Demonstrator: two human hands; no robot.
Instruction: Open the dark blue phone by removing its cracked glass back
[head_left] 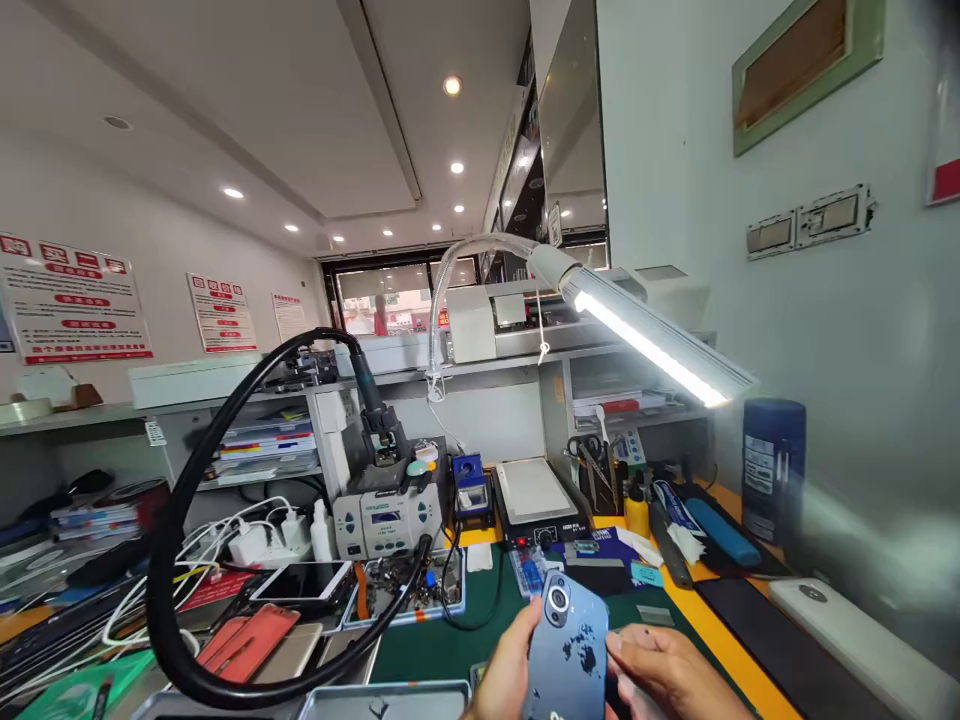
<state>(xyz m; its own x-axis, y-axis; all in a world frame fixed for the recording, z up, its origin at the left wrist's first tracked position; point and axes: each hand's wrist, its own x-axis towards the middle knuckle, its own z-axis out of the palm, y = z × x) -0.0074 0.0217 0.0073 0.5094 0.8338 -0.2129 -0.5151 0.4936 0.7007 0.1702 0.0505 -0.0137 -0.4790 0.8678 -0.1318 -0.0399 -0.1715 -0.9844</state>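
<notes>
While our left hand (508,668) holds the left edge of a blue, rectangular phone with a dark-patched back (564,655), our right hand (667,672) has its fingers drawn together at the phone's right edge; we cannot tell whether they grip it. We have the phone tilted, camera side towards us, above a dark green flat work mat (420,655).
</notes>
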